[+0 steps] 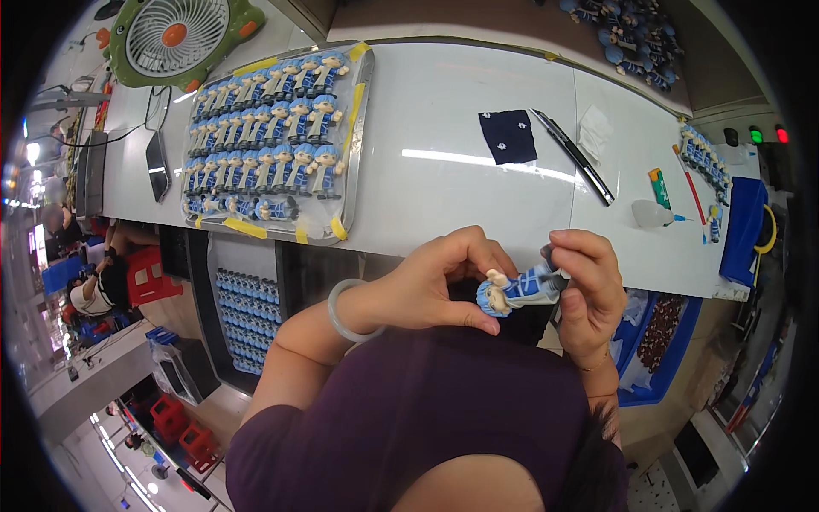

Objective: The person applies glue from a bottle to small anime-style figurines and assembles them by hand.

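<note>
A small blue-haired figurine [526, 288] in a blue and white outfit lies sideways between my two hands, just in front of the table edge. My left hand [431, 286], with a pale bangle at its wrist, is closed around the head end, thumb below and fingers above. At the foot end, the fingers of my right hand [595, 290] pinch the dark shoes. My fingers hide part of the hair and feet. On the table to the left, a tray [363, 102] edged with yellow tape bears rows of similar figurines [264, 124], some lying down along its near edge.
Beyond my hands lie a dark cloth [508, 136], a black pen-like tool [576, 158] and a crumpled white tissue [595, 130]. A green fan [175, 34] stands far left. More figurines [704, 162] line the right side, near a blue bin [740, 230]. Below the table sits a blue crate [653, 388].
</note>
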`<state>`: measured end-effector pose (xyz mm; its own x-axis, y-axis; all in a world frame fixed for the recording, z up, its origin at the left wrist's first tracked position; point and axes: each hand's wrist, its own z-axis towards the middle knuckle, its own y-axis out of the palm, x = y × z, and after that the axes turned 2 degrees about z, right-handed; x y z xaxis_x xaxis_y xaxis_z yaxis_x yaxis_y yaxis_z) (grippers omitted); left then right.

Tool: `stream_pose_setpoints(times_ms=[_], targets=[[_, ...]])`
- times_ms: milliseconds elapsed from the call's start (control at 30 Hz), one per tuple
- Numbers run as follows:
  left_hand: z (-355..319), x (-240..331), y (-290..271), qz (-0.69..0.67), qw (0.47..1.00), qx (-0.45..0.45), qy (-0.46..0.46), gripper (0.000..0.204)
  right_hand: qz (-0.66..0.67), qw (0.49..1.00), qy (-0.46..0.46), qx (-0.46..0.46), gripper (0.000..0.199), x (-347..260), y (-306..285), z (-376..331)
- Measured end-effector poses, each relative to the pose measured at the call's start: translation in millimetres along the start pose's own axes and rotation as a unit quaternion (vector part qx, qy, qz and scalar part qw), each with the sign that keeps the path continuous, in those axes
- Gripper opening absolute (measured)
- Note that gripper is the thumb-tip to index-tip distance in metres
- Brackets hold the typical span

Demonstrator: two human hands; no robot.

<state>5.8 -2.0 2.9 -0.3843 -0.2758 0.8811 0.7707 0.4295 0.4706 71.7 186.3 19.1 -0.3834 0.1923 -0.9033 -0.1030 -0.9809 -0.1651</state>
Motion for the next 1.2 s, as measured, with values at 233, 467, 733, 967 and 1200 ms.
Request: stream_pose_setpoints(times_ms=[233,467,733,967,1200], targets=[[2,2,-2,0.141,0.984,0.029,0.102,0.038,-0.150,0.887,-0.074,0.429,0.051,33,-34,-17],[3,-1,0,0.157,0.979,0.053,0.118,0.035,-0.185,0.905,0.128,0.362,0.067,72,-91,-32],[3,6,-2,0.184,0.979,0.037,0.078,0.039,-0.204,0.918,0.204,0.273,0.055,85,-96,-23],[-1,8,7,0.007,0.999,0.030,0.011,0.039,-0.153,0.930,0.201,0.268,0.030,94,-99,-25],[-1,6,4,-0.065,0.998,-0.001,-0.005,0.038,-0.080,0.944,0.158,0.277,0.026,55,-70,-20]])
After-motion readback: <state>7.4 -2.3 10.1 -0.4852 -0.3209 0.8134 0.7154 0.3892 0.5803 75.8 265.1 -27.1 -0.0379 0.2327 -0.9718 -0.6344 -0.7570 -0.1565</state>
